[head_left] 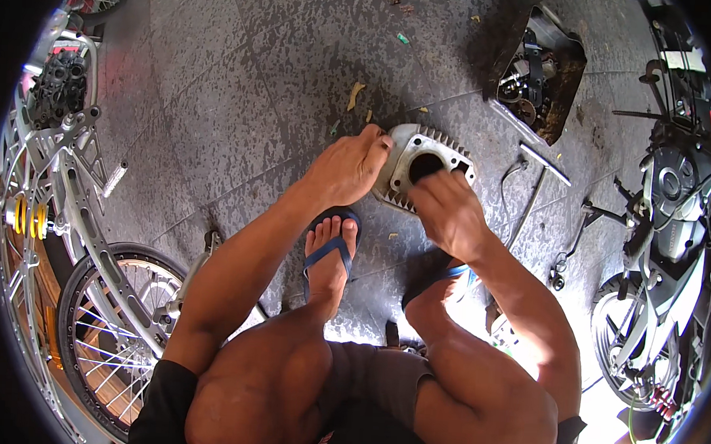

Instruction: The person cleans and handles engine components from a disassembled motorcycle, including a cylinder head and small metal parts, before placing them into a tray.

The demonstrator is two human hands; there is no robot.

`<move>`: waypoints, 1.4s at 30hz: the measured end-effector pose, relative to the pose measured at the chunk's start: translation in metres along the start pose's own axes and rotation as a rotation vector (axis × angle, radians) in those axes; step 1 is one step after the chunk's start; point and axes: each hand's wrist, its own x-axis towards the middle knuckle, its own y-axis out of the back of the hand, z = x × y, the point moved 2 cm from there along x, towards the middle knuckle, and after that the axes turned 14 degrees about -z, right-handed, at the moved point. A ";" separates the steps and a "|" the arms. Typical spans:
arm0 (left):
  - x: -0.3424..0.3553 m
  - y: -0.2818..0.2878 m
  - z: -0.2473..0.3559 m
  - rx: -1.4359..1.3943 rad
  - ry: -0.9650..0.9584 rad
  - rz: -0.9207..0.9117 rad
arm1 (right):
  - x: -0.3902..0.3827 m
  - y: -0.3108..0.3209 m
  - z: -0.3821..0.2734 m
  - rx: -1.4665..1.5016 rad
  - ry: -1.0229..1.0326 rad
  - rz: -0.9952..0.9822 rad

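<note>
A finned grey metal engine cylinder (403,167) stands on the floor ahead of my feet, its flat face and round dark bore turned up. My left hand (348,169) is closed on the cylinder's left edge, the fingers curled and the thumb side near its rim. Over the lower right of the bore, my right hand (451,214) bends down with its fingers bunched together at the flat face. Those fingertips are slightly blurred, and whatever they hold, if anything, is hidden. Part of the cylinder's right side lies behind that hand.
An open dark container (563,92) of metal parts sits at the far right. Beside it lie a T-handled tool (542,171) and a cable. A motorcycle (673,212) stands at the right; a silver frame (79,202) and spoked wheel (121,331) are at the left. Scraps (355,96) litter the floor.
</note>
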 end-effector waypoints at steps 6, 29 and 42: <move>0.007 -0.003 0.011 0.162 0.063 -0.067 | -0.012 0.012 0.016 -0.014 -0.043 -0.035; 0.003 0.005 0.025 0.173 0.132 -0.117 | -0.062 0.022 0.036 0.157 -0.441 0.225; 0.002 0.004 0.021 0.153 0.161 -0.130 | -0.064 0.009 0.002 0.145 -0.094 -0.100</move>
